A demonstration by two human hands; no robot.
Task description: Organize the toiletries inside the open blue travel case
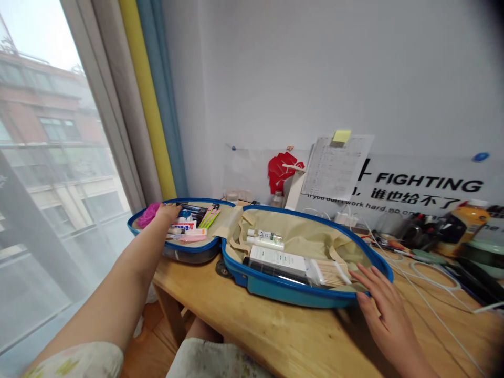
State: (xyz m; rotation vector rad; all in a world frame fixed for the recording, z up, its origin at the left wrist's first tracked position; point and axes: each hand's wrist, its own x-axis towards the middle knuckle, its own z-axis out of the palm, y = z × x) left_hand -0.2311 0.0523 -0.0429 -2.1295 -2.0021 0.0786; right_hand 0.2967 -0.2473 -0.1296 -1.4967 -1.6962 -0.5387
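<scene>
I see the purple bundle (149, 214) just left of my left fingers (176, 208), the nearer set; whether they grip, I cannot tell. My right fingers (370, 280) are spread apart at the case (299, 298); its length runs leftward.

Diffuse daylight enters through the window (51, 131) left of the left hand (169, 211), whiting out the sky (43, 26). Soft shadow dims the surface (307, 336) beside the right hand (384, 302); beyond it, the view blurs and corners blacken.
</scene>
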